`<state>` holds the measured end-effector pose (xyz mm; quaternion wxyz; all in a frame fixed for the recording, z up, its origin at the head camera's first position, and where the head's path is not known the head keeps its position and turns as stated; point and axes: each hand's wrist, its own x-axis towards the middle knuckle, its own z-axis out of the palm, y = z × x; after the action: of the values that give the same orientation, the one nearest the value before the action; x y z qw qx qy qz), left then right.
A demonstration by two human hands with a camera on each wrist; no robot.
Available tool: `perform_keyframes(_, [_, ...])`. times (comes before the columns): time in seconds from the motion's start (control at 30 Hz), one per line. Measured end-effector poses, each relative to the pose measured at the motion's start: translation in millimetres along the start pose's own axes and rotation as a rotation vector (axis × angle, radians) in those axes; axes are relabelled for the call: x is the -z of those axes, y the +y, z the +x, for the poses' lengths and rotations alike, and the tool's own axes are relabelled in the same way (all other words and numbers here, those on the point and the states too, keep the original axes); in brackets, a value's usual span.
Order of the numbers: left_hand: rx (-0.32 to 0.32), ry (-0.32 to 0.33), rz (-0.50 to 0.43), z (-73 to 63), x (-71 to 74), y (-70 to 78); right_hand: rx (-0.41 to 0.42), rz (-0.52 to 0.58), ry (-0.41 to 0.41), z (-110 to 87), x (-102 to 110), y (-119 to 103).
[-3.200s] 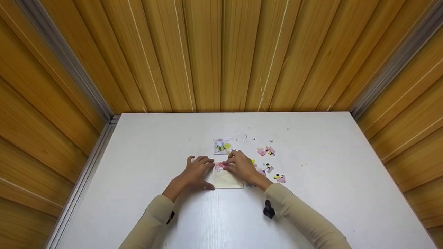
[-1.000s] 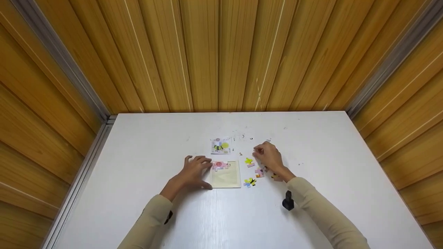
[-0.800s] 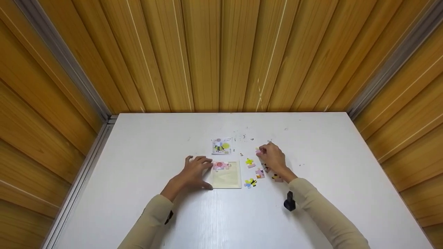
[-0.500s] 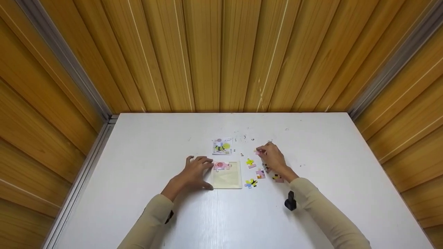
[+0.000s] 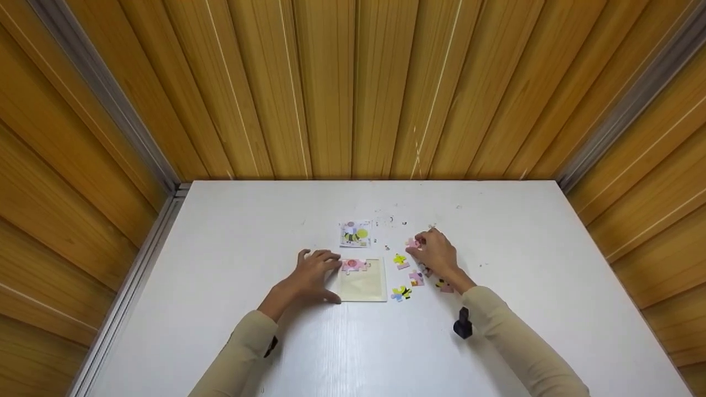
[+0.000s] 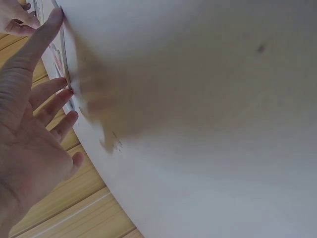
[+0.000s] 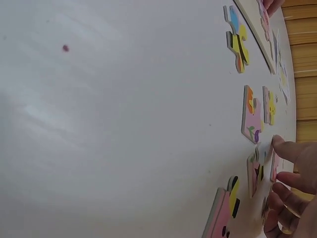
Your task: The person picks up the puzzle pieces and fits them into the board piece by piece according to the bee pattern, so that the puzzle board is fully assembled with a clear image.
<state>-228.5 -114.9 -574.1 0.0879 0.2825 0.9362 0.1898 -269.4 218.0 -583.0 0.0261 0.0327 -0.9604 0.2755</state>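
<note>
My left hand (image 5: 315, 275) rests along the left edge of a shallow pale wooden puzzle tray (image 5: 361, 288), thumb and fingertips touching its rim and fingers spread. Joined pink jigsaw pieces (image 5: 354, 265) lie in the tray's upper left corner. To the right of the tray, my right hand (image 5: 436, 253) pinches a pink jigsaw piece (image 5: 412, 243) between thumb and finger, low over the table. In the right wrist view, this pink piece (image 7: 275, 164) shows edge-on between the fingertips. Another piece (image 7: 265, 207) is partly hidden by the curled fingers.
Loose jigsaw pieces lie right of the tray: a yellow and pink one (image 5: 400, 261), a pink one (image 5: 416, 277), a bee-striped one (image 5: 401, 293) and a pink and black one (image 5: 444, 285). A bee picture card (image 5: 355, 234) lies behind the tray on the white table (image 5: 248, 220).
My right hand has moved from the tray's upper part to the loose pieces at the right, and now pinches a pink jigsaw piece there. My left hand stays at the tray's edge.
</note>
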Motion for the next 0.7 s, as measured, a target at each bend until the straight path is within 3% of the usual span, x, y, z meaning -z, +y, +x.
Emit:
perform_keyframes(0.3, [0.015, -0.006, 0.023, 0.3, 2.6, 1.8, 0.009, -0.021, -0.057, 4.9, -0.1, -9.4])
perform_keyframes(0.7, [-0.011, -0.004, 0.031, 0.4, -0.8, -1.0, -0.052, -0.021, -0.012, 1.0, -1.8, -10.9])
